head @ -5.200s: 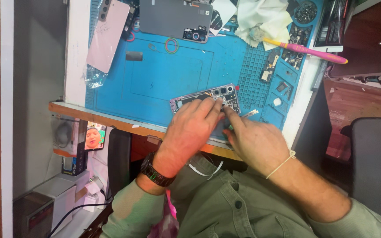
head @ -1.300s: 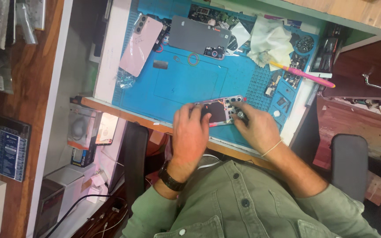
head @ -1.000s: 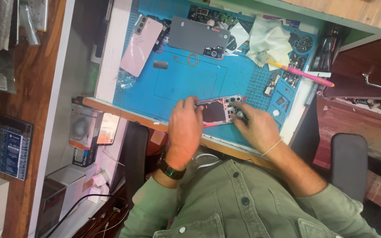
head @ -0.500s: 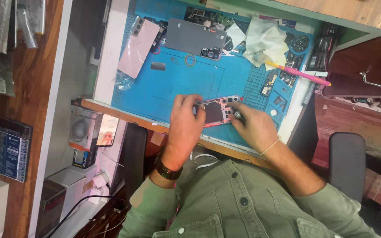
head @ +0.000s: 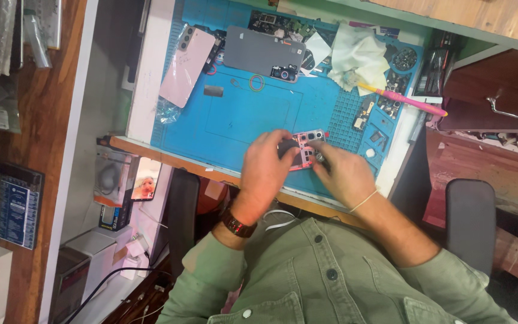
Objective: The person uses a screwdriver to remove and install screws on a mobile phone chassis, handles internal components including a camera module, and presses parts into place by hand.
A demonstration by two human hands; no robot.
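**Pink phone frame held between both hands**

Pink phone frame lies on the blue work mat, directly under the fingertips of both hands, its long axis running roughly from one hand toward the other. The left hand curls over its near end, fingers pressed together and gripping it. The right hand pinches at the camera end, possibly around a small tool, though that is too small to tell. A pink-handled tool lies well beyond the right hand.
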